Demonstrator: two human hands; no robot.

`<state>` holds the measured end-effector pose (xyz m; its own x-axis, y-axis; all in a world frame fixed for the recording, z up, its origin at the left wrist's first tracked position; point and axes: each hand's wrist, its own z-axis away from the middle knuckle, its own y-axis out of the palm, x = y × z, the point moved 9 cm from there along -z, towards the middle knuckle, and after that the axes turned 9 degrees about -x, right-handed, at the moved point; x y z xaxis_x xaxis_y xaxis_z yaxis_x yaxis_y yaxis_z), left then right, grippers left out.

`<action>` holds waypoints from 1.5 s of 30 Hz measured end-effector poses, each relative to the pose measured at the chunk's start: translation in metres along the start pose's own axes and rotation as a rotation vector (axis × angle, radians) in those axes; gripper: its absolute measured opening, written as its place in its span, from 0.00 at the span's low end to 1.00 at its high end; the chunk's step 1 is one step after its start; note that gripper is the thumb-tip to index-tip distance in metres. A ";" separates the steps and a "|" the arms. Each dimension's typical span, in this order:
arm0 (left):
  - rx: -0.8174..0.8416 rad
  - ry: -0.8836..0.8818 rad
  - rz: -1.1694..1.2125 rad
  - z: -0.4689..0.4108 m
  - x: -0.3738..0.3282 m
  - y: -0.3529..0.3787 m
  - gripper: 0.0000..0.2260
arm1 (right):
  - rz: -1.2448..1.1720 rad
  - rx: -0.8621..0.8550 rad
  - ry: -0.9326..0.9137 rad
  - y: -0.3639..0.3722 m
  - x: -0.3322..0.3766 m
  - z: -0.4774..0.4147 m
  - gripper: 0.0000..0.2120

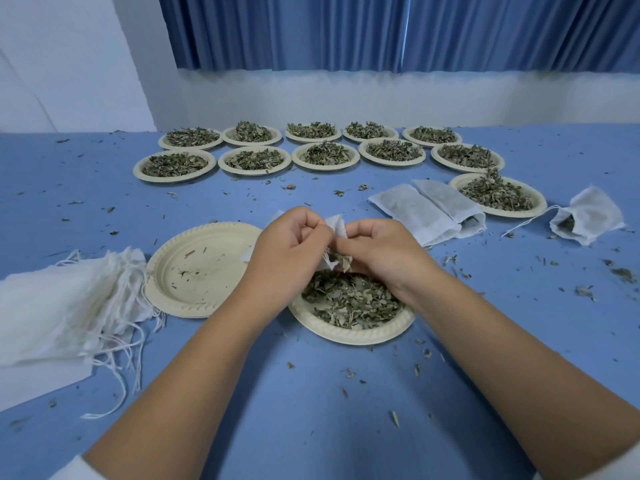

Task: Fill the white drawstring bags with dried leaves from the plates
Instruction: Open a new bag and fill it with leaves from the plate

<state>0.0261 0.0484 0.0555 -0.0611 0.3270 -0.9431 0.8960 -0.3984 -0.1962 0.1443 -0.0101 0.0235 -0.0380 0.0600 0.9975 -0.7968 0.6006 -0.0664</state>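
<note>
Filling is at an early stage, to judge by the table (311, 410): the left hand (287, 244) pinches the mouth of a white bag (336, 226) held just above the nearest plate (349, 336), while the right hand (377, 251), fingers curled, grasps a pinch of dried leaves (349, 303) at the bag's opening; that plate is still well heaped. Beside it to the left sits a spent plate (207, 258) holding only crumbs. Three bags appear done or partly done, two lying side by side (426, 213) and one further right (588, 216), leaves showing at their mouths and the strings not drawn tight. Much seems left: a full plate (502, 213) sits beside those bags, ten more plates (175, 178) stand heaped in two rows at the back, and a pile of empty bags (62, 306) lies at the left edge; loose bits of leaf litter the blue surface.
</note>
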 end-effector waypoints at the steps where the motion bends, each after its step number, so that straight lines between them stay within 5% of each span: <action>1: 0.013 0.008 -0.016 0.001 -0.001 0.002 0.06 | 0.038 -0.024 -0.032 -0.001 0.002 0.000 0.04; 7: 0.134 0.038 -0.064 0.008 -0.001 0.018 0.06 | 0.325 -0.154 -0.197 -0.006 0.010 -0.001 0.11; 11: -0.001 0.001 -0.039 0.000 0.002 0.001 0.06 | 0.074 0.019 -0.023 -0.001 0.001 -0.004 0.02; 21: -0.133 -0.020 -0.052 -0.008 0.008 -0.018 0.06 | -0.042 0.272 0.184 0.002 0.003 0.005 0.08; 28: -0.089 -0.017 -0.045 -0.008 0.010 -0.012 0.07 | -0.211 0.222 0.055 0.001 0.012 0.001 0.07; 36: -0.065 -0.022 -0.024 -0.006 0.008 -0.010 0.08 | 0.167 -0.081 -0.156 -0.018 0.017 -0.007 0.14; 41: 0.024 -0.035 0.037 0.001 -0.001 -0.002 0.11 | 0.004 0.135 0.060 0.002 -0.003 -0.002 0.13; 45: 0.098 0.023 0.015 0.007 -0.009 0.007 0.10 | 0.018 0.132 -0.010 0.009 0.001 0.002 0.05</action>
<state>0.0301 0.0365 0.0603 -0.0366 0.3392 -0.9400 0.8495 -0.4848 -0.2080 0.1359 -0.0065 0.0235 -0.0585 0.0610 0.9964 -0.8681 0.4897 -0.0809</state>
